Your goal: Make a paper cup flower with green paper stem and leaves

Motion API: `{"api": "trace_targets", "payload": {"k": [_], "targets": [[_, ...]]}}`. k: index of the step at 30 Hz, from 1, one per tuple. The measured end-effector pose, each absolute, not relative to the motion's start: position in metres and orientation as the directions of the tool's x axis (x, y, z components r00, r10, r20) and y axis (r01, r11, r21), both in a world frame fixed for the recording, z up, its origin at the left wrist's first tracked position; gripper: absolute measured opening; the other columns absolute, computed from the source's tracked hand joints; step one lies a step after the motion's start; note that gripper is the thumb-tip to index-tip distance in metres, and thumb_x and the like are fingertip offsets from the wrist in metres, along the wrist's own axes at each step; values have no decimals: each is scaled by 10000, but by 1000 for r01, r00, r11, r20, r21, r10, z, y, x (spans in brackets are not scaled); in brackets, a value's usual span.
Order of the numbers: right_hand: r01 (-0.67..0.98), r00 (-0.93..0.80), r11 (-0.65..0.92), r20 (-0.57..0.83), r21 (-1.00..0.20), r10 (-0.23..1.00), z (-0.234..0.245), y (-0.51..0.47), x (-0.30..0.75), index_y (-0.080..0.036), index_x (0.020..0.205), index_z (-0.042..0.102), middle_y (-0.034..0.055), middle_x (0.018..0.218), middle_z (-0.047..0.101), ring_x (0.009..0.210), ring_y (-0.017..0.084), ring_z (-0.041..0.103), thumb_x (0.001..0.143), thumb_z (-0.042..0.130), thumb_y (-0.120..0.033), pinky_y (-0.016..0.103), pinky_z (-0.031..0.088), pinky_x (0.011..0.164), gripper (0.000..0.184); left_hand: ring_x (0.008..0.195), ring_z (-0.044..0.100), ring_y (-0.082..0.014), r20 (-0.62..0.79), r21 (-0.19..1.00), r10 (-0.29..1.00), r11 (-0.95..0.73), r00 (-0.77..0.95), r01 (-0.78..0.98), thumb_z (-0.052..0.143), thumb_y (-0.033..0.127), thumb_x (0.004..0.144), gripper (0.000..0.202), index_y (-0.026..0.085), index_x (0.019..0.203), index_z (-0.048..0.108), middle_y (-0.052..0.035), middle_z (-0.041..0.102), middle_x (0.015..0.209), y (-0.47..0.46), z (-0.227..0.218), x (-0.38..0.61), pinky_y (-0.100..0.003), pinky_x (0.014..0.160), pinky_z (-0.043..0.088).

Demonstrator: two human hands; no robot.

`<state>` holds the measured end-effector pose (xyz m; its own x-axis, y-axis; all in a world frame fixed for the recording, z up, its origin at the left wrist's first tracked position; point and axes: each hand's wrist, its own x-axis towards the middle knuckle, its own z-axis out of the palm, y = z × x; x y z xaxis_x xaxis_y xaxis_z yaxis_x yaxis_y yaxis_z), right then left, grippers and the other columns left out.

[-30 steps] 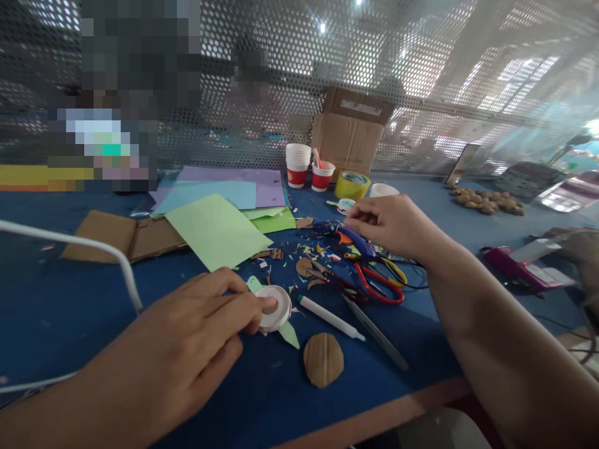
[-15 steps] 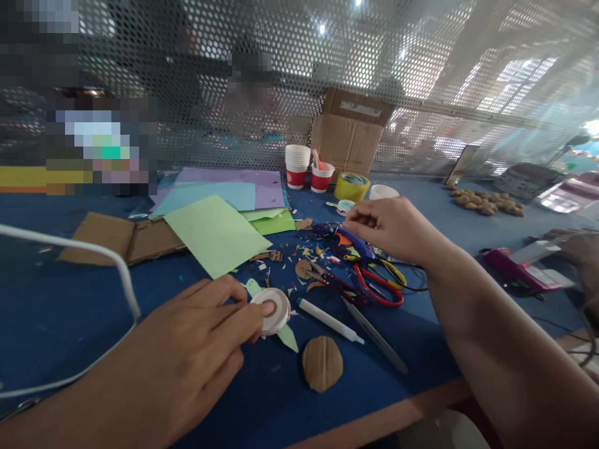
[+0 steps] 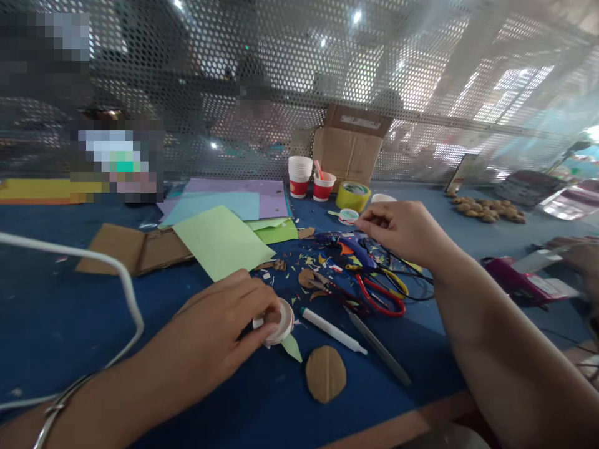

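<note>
My left hand [image 3: 234, 318] has its fingers and thumb closed on a small round white paper cup base [image 3: 285, 321], with a fingertip inside its rim. A pale green paper strip [image 3: 292, 348] sticks out beneath it. My right hand [image 3: 397, 234] is pinched beside a second white cup base [image 3: 349, 216] that has a green tab. Whatever is between its fingertips, I cannot make out. Under that hand lies a blue glue gun [image 3: 353, 246]. Near the left hand are a white marker [image 3: 333, 330], a grey craft knife [image 3: 379, 349] and a cardboard disc [image 3: 326, 374].
Red-handled scissors [image 3: 381, 296] lie among paper scraps. Coloured sheets [image 3: 222, 240] and folded cardboard [image 3: 116, 246] are at left, near a white cable [image 3: 126, 287]. Paper cups [image 3: 299, 178], yellow tape [image 3: 353, 195] and a cardboard box [image 3: 350, 140] stand behind. A person's hand [image 3: 578, 255] shows at right.
The left hand has turned, and its thumb now comes to the near side of the cup base's rim. My right hand has shifted slightly right along the second cup base. The view has tilted a little.
</note>
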<state>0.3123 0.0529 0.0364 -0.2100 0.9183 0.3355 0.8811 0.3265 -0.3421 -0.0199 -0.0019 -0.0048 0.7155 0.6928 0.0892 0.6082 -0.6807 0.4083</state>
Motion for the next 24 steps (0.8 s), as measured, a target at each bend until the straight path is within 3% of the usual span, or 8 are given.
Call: {"api": "trace_targets", "payload": {"k": [7,13,16,19,22,24], "targets": [[906,-143,250,307,-341,941,40,55,317,-178,851,753,18,669,667,546,119,513,927,643,-390,280,370,565,250,875,584,-175,-25,582,781,-496,624,644,552,246,967,92,212,944,634,-12,670,982,2,1,-13,-310,779,447],[899,-120,233,303,-370,945,40,59,323,-184,792,719,14,634,661,527,125,524,925,635,-399,286,379,574,267,754,615,-150,-4,680,824,-413,567,606,563,306,955,142,209,914,657,-14,704,878,3,11,-15,-273,670,470],[892,-107,230,311,-389,944,38,62,329,-180,783,718,25,650,670,560,139,553,923,630,-413,289,391,588,285,717,634,-139,-75,728,823,-340,563,595,611,349,939,152,214,908,673,-1,710,822,1,18,-31,-247,641,487],[880,-87,206,283,-427,955,35,67,336,-171,809,730,33,680,687,583,143,567,909,631,-425,285,399,593,290,640,630,-115,-219,709,732,-336,646,620,621,292,870,93,223,831,669,46,701,748,-1,14,-52,-190,556,462],[881,-48,155,243,-447,969,33,70,339,-166,800,722,35,687,690,599,148,587,896,642,-420,285,403,601,283,569,619,-88,-225,631,729,-397,647,666,512,169,814,165,231,817,665,89,666,662,-1,7,-63,-147,503,392],[880,-29,131,225,-457,974,33,69,336,-164,805,722,33,686,685,603,149,589,894,650,-415,286,406,607,276,539,610,-101,-234,551,736,-438,635,711,524,140,792,167,230,803,664,71,672,645,0,6,-63,-169,480,356]]}}
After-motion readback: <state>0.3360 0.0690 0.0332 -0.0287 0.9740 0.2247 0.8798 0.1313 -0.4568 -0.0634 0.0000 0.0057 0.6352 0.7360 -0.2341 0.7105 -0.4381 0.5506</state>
